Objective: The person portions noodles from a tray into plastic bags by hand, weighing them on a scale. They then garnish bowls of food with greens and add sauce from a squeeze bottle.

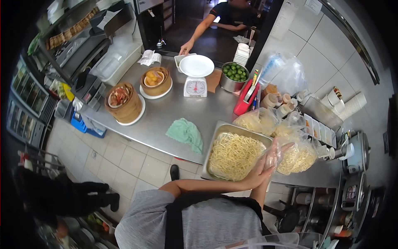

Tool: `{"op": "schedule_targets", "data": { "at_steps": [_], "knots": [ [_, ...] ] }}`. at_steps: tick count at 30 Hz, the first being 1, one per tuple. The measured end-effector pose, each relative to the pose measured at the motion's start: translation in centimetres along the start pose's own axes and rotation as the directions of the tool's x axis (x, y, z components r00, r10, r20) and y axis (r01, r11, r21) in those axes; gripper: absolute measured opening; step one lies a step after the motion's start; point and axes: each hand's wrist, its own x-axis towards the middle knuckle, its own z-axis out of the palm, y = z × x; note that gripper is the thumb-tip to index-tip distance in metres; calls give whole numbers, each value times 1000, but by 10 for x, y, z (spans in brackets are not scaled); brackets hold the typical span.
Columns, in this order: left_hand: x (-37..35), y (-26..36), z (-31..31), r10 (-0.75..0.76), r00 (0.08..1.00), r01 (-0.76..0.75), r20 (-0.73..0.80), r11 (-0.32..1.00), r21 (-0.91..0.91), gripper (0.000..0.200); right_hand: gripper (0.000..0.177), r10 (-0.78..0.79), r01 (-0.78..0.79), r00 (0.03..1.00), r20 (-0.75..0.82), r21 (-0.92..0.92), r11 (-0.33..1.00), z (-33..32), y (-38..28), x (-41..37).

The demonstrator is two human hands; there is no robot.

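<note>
My left hand (pixel 258 169) and my right hand (pixel 271 162) meet over the right edge of a metal tray (pixel 206 164). Clear thin plastic, apparently a disposable glove (pixel 273 154), covers the fingers. Both sets of fingers look stretched out and laid against each other; where they overlap is partly hidden. Loose pale noodles (pixel 232 155) fill the tray. Close to my hands on the right lies a clear bag of noodles (pixel 296 159), with another noodle bag (pixel 258 120) behind the tray. Left of the tray lies a crumpled green cloth (pixel 185 133).
Two bamboo steamers (pixel 124 108) (pixel 154 81) stand on plates. A white plate (pixel 197 65) tops a scale (pixel 195 87), near a pot of green limes (pixel 234 74). Through the hatch, another person's hand (pixel 186 47) touches a small dish. Another person (pixel 62 195) stands at lower left.
</note>
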Motion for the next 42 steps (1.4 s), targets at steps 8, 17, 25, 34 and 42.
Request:
{"op": "schedule_targets", "data": {
  "at_steps": [8,17,25,34,42],
  "knots": [
    [19,-39,-99,-465,833,534,301,530,-659,62,53,271,-76,859,435,-415,906,22,65,-74],
    [24,4,-208,-447,647,634,617,765,-111,48,39,-105,385,922,374,-845,371,24,130,-117],
    [154,-50,-348,415,526,333,-742,702,629,100,58,-74,411,911,405,-906,98,45,110,-143],
    [183,-80,-359,305,718,381,-626,580,720,69,38,144,379,885,443,-864,332,58,54,-153],
    [160,-72,-338,297,945,-91,-137,641,762,60,16,3,303,940,340,-841,449,108,-2,-123]
  ]
}}
